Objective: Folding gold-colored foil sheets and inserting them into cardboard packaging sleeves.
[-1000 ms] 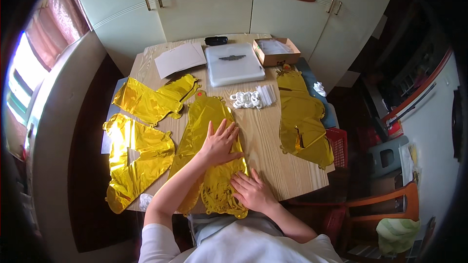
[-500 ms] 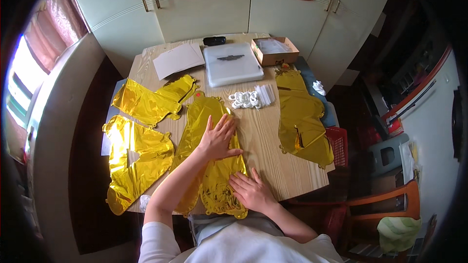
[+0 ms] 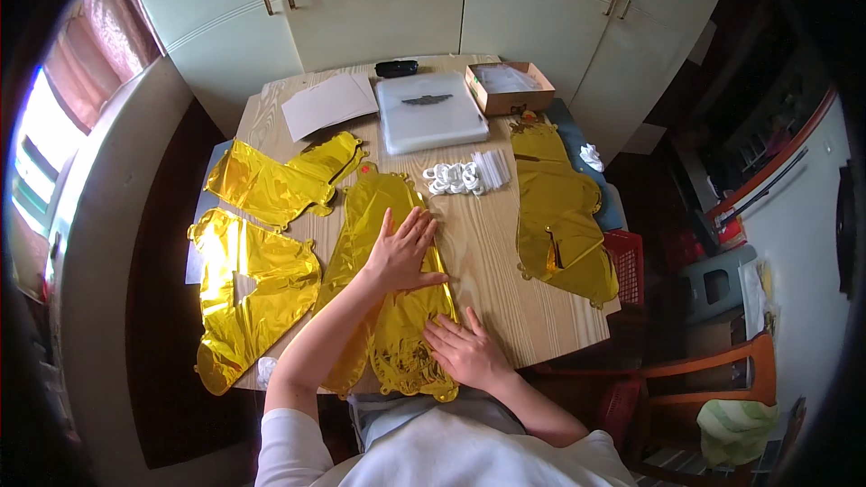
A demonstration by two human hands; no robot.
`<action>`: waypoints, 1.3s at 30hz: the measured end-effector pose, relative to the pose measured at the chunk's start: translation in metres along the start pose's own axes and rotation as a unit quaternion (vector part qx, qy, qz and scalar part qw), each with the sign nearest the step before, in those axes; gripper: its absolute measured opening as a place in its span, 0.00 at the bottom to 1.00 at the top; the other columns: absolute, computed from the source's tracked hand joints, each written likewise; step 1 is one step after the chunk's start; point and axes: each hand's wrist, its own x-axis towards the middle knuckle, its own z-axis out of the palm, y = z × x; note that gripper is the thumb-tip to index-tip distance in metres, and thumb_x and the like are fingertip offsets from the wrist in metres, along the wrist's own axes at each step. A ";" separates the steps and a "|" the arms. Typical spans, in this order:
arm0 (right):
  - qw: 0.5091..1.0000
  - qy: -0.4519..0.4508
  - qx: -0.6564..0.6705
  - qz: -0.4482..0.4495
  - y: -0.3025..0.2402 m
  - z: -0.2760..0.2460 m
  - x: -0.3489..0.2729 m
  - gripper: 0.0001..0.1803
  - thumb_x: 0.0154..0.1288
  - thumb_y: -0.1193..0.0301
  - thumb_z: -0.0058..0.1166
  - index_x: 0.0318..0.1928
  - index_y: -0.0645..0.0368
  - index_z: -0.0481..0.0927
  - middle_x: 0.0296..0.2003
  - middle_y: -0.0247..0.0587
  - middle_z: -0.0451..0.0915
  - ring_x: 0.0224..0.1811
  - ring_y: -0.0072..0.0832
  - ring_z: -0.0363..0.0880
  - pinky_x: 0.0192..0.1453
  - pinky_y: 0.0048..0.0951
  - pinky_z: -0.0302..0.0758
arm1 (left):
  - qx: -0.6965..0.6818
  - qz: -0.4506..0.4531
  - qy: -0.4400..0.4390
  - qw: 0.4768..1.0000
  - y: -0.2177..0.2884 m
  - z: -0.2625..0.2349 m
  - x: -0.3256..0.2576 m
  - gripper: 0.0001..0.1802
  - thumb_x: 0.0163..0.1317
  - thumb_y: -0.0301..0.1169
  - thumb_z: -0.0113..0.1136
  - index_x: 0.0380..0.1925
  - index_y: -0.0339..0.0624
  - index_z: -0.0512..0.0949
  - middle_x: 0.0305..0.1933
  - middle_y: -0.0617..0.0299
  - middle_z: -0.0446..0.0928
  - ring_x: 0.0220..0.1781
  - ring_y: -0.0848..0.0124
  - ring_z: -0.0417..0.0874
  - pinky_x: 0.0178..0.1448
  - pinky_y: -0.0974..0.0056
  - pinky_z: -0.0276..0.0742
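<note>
Foil piece (image 3: 410,311), gold in colour, lies lengthwise at the near edge of the wooden table (image 3: 505,307), before the person. Left hand (image 3: 401,252) rests palm-down on the foil, thumb apart from the extended fingers. Right hand (image 3: 465,352) lies flat at its lower right edge, fingers extended. White looped bundles (image 3: 454,179) lie near its upper right side; second gold sheet (image 3: 559,203) lies farther right.

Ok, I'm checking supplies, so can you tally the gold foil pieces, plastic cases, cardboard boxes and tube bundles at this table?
Shiny gold foil pieces: 4 visible (hidden layers can't be counted)
Flat translucent plastic case: 1
Open brown cardboard box: 1
Bundle of slim whitish tubes: 1
Total: 7
</note>
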 end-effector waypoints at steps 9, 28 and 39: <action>1.000 -0.001 -0.008 0.001 -0.001 -0.001 0.000 0.21 0.67 0.61 0.55 0.57 0.53 0.80 0.59 0.34 0.78 0.66 0.30 0.72 0.74 0.60 0.53 | -0.001 -0.013 -0.037 0.999 0.000 -0.006 0.004 0.62 0.52 0.78 0.44 0.71 0.35 0.56 0.76 0.49 0.55 0.80 0.55 0.49 0.77 0.34 0.37; 1.000 0.023 0.007 0.002 0.038 -0.021 0.016 0.20 0.68 0.63 0.52 0.58 0.55 0.79 0.61 0.36 0.77 0.69 0.33 0.69 0.75 0.58 0.51 | 0.022 -0.064 -0.143 0.987 -0.008 -0.011 0.028 0.75 0.40 0.83 0.48 0.73 0.30 0.47 0.79 0.47 0.47 0.82 0.54 0.39 0.77 0.33 0.33; 0.998 -0.023 -0.002 -0.058 0.065 -0.033 0.017 0.19 0.62 0.68 0.51 0.53 0.54 0.83 0.56 0.35 0.81 0.67 0.32 0.71 0.76 0.52 0.54 | 0.031 -0.063 -0.145 0.987 -0.009 -0.008 0.029 0.76 0.38 0.84 0.47 0.73 0.30 0.47 0.79 0.50 0.47 0.82 0.58 0.39 0.75 0.28 0.33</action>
